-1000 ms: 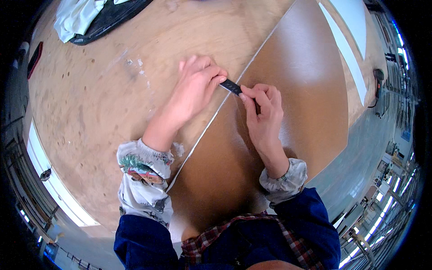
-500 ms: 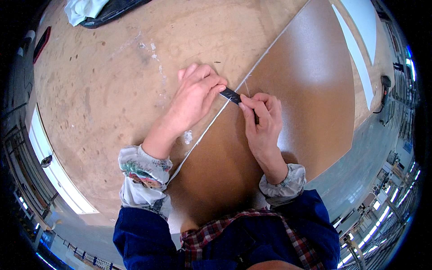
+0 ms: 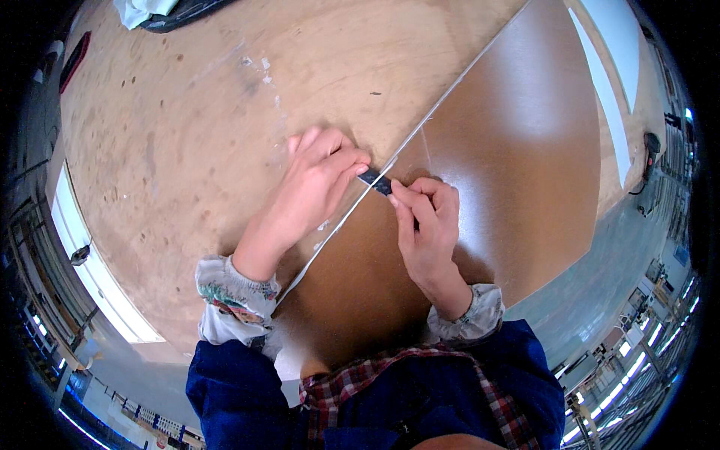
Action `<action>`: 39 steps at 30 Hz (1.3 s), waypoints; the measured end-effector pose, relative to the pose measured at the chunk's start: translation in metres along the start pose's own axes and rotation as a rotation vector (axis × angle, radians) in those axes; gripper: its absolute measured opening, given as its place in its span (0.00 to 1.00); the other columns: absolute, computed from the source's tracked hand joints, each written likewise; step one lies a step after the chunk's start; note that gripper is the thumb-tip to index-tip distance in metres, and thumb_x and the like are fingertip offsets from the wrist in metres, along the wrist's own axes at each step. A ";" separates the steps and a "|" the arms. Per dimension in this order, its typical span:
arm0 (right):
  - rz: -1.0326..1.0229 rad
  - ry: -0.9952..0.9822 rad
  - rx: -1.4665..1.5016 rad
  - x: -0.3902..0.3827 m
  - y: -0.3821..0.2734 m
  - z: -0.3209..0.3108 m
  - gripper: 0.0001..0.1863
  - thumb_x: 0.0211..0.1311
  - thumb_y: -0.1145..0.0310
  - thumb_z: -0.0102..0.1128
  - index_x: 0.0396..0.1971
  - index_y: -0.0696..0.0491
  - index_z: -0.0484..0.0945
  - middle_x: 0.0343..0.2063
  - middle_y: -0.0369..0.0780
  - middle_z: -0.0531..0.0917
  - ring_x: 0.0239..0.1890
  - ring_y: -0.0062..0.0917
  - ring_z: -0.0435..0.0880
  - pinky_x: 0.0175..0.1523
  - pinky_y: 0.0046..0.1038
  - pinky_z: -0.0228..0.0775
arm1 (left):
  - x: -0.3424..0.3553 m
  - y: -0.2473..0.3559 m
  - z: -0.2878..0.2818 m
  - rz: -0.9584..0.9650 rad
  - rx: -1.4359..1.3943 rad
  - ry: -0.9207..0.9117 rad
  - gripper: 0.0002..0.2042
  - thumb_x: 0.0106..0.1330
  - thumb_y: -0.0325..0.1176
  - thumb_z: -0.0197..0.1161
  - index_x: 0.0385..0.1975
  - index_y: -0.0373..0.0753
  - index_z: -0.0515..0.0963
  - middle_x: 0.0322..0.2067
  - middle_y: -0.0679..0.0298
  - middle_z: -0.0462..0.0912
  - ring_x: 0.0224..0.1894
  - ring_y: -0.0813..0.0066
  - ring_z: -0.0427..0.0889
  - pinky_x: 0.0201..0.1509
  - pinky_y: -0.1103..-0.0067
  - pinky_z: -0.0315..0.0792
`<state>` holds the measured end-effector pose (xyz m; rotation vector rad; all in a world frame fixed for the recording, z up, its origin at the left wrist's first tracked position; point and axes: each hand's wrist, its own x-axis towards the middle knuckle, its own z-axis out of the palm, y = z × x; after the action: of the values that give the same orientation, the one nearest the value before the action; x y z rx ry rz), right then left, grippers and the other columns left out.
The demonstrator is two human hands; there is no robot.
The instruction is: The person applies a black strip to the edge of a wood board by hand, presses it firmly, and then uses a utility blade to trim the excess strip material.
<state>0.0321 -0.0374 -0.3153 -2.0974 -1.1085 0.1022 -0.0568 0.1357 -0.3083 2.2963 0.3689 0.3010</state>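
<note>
Head: hands (image 3: 319, 176) (image 3: 429, 225) pinch black strip (image 3: 382, 184) (markings illegible)

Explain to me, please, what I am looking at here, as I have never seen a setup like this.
There is no machine: these are a person's own bare hands. The view comes from the left one of two fisheye cameras worn on the head, looking down, so straight edges bend near the rim.

On the wooden table lies a large brown sheet, with a white strip to its right and a white cloth at the upper left.

The left hand and right hand pinch opposite ends of a small black piece, which crosses the sheet's pale edge.
</note>
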 end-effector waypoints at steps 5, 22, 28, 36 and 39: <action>-0.030 0.006 -0.007 -0.008 -0.005 0.003 0.13 0.50 0.76 0.66 0.38 0.52 0.81 0.31 0.37 0.74 0.32 0.30 0.71 0.37 0.30 0.62 | -0.013 0.001 -0.002 -0.032 -0.014 -0.004 0.05 0.59 0.31 0.62 0.33 0.40 0.80 0.32 0.66 0.75 0.38 0.68 0.70 0.44 0.74 0.58; -0.096 -0.137 0.043 -0.062 -0.048 0.014 0.10 0.50 0.75 0.64 0.35 0.54 0.82 0.30 0.36 0.75 0.33 0.28 0.72 0.36 0.28 0.63 | -0.094 0.012 -0.022 -0.117 0.035 -0.025 0.05 0.55 0.27 0.65 0.32 0.40 0.79 0.29 0.67 0.72 0.36 0.69 0.69 0.43 0.75 0.57; -0.137 -0.095 0.061 -0.061 -0.048 0.019 0.10 0.51 0.74 0.63 0.36 0.53 0.82 0.31 0.37 0.76 0.33 0.28 0.73 0.37 0.29 0.63 | -0.105 0.010 -0.022 -0.104 0.039 0.036 0.05 0.56 0.28 0.65 0.31 0.39 0.79 0.29 0.66 0.73 0.36 0.68 0.70 0.44 0.75 0.57; 0.015 0.016 0.010 -0.025 -0.025 0.014 0.12 0.50 0.76 0.66 0.37 0.51 0.82 0.31 0.37 0.75 0.33 0.30 0.72 0.37 0.31 0.63 | -0.042 -0.012 -0.002 0.045 -0.032 0.125 0.03 0.59 0.31 0.62 0.30 0.41 0.80 0.28 0.66 0.72 0.37 0.68 0.69 0.45 0.74 0.57; 0.013 0.014 0.015 -0.036 -0.032 0.019 0.12 0.51 0.76 0.66 0.37 0.50 0.82 0.31 0.37 0.75 0.33 0.30 0.71 0.37 0.30 0.63 | -0.053 -0.014 -0.006 0.043 -0.049 0.107 0.03 0.60 0.32 0.61 0.30 0.41 0.80 0.28 0.66 0.72 0.37 0.68 0.69 0.46 0.74 0.56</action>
<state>-0.0195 -0.0424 -0.3172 -2.0887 -1.0830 0.1020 -0.1105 0.1302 -0.3194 2.2484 0.3620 0.4509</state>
